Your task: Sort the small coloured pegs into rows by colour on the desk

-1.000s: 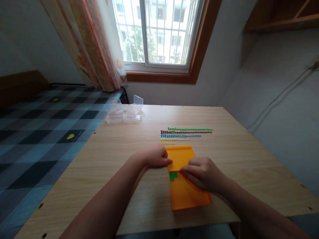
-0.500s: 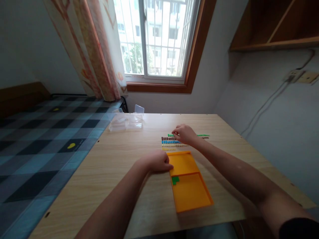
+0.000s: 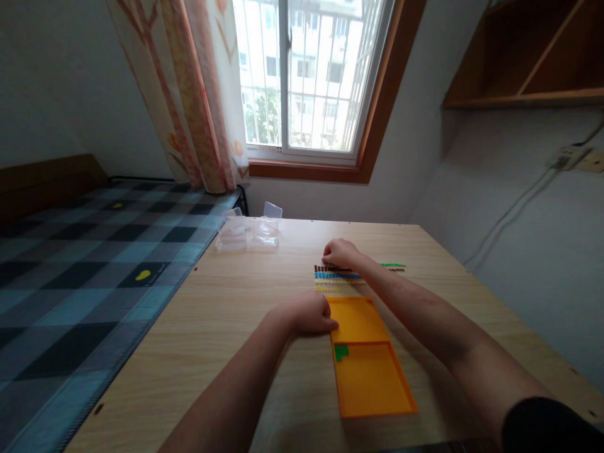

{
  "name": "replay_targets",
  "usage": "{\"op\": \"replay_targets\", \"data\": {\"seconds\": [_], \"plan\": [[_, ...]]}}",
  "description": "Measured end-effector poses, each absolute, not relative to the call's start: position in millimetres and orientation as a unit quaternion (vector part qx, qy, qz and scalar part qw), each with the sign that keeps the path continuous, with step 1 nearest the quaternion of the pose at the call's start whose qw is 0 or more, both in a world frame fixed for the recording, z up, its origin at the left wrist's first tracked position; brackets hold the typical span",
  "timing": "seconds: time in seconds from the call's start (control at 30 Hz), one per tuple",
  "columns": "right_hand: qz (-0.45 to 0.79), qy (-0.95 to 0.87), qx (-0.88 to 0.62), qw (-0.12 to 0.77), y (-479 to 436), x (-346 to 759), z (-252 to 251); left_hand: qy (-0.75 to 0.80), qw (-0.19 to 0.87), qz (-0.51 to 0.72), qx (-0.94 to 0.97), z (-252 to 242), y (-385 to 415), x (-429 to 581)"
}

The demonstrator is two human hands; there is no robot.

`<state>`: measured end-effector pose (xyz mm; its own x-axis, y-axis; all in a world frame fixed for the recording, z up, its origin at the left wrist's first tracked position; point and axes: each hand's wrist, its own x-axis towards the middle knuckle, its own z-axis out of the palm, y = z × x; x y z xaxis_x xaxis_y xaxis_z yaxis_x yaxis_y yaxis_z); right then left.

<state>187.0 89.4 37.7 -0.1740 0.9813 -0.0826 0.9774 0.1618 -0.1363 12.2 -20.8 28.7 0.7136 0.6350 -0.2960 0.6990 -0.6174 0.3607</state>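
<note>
My left hand point(image 3: 311, 313) is closed on the left edge of an orange two-section tray point(image 3: 372, 384), thumb over its rim. A patch of small green pieces point(image 3: 340, 352) lies in the upper left corner of the tray's near section. Beyond the tray, my right hand point(image 3: 341, 253) is down at the left end of the rows, fingertips pinched together. Whatever is between them is too small to see. Near it run rows of tiny pieces: green pieces point(image 3: 392, 265), dark brown pieces point(image 3: 321, 268), blue pieces point(image 3: 325, 275) and yellow pieces point(image 3: 325, 289). My right hand and forearm cover part of these rows.
Clear plastic boxes point(image 3: 248, 234) with raised lids stand at the table's back left. The wooden table point(image 3: 236, 302) borders a bed with a checked cover point(image 3: 155, 234) on the left. A wall with a cable point(image 3: 514, 211) is at the right, below a wooden shelf point(image 3: 533, 97).
My right hand has drawn its fingers in at the green row's left end, and the green pieces there no longer show. My left hand keeps hold of the tray. The whole view has shifted slightly.
</note>
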Motion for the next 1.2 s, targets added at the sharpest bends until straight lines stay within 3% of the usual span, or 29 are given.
{"op": "replay_targets", "data": {"seconds": [0.53, 0.8, 1.0, 1.2], "plan": [[0.085, -0.766, -0.632, 0.085, 74, 185, 47, 0.366, 0.235, -0.063, 0.898, 29, -19, 11], [0.111, -0.811, -0.528, 0.227, -58, 229, 75, 0.372, 0.220, -0.070, 0.899, 30, -20, 12], [0.164, -0.827, -0.508, 0.176, -162, 242, 36, 0.371, 0.223, -0.085, 0.897, 28, -17, 15], [0.152, -0.833, -0.509, 0.152, -172, 227, 13, 0.372, 0.224, -0.095, 0.896, 26, -15, 15]]}}
